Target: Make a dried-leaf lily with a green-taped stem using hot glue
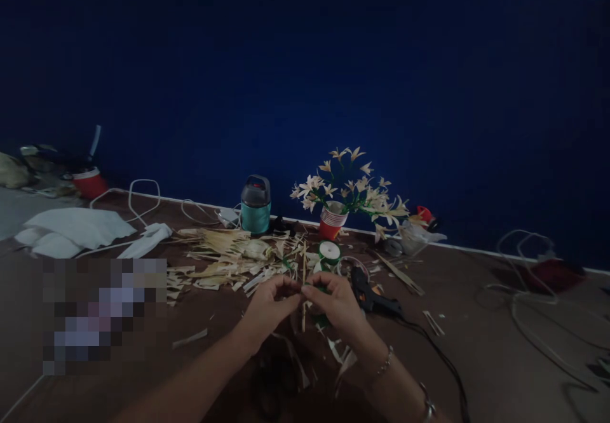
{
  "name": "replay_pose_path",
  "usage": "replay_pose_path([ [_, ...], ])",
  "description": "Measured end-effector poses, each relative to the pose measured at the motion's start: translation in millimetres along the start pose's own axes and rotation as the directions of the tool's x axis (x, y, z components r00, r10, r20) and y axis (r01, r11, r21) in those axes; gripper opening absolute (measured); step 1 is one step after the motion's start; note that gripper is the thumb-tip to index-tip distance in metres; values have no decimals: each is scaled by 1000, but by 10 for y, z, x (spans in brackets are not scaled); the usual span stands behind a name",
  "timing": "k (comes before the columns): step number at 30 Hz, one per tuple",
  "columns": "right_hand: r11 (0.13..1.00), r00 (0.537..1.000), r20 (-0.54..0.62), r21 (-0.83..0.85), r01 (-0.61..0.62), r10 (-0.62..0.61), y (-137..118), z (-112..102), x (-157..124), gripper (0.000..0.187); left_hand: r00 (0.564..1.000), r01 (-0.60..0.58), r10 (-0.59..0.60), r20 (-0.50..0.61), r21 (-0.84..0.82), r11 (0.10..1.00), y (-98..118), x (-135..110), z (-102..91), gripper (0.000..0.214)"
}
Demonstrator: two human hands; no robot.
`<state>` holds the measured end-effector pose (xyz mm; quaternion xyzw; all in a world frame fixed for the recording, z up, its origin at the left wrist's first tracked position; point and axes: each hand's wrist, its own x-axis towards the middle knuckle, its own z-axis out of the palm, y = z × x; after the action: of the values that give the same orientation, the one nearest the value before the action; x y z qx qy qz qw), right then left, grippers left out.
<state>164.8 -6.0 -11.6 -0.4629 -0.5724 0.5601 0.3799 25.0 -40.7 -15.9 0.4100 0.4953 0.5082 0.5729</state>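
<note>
In the head view my left hand (272,305) and my right hand (337,303) meet at the centre, fingertips pinched close together. A thin pale strip (304,259), apparently dried husk, runs upright between them, showing above and below the fingers. My fingers hide its middle, and its exact kind is hard to make out. Just beyond my right hand lies a green roll of tape (329,251) with a white core. A black glue gun (379,297) rests to the right of that hand, its cord trailing toward me. Dried husk pieces (219,245) are heaped beyond my left hand.
A red cup (332,221) of pale husk flowers (365,194) stands near the blue wall (305,80). Left of it is a teal and grey container (256,210). White cloth or plastic (81,227) and a pixelated patch occupy the left; looped cables (519,302) lie right.
</note>
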Motion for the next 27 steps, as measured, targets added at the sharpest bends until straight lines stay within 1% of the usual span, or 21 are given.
replay_pose_path([
  [4,999,999,35,-16,32,-31,29,-27,14,22,996,55,-48,69,-98,994,-37,29,-36,30],
  [7,998,997,41,-31,62,-61,59,-33,23,20,992,52,-39,122,-98,994,-78,59,-59,32],
  [10,992,996,38,-89,89,-86,69,-43,33,17,992,19,-24,127,37,999,-72,80,-78,23],
  [13,974,992,38,-188,128,-123,39,-56,41,14,998,-25,16,60,163,986,-21,78,-84,17],
  [17,922,977,79,-323,212,-197,-22,-65,42,11,993,-114,119,-4,261,959,19,51,-59,11],
  [19,897,975,75,-383,222,-210,-42,-59,31,11,986,-154,167,-16,309,939,-2,44,-46,12],
  [22,843,971,61,-486,232,-231,-64,-36,0,10,984,-163,177,-7,358,920,-62,50,-46,13],
  [24,797,962,88,-543,264,-258,-80,-22,-23,11,983,-177,185,20,399,900,-90,54,-59,13],
  [27,743,951,137,-597,302,-277,-97,-15,-42,13,976,-212,208,65,500,840,-91,42,-76,18],
])
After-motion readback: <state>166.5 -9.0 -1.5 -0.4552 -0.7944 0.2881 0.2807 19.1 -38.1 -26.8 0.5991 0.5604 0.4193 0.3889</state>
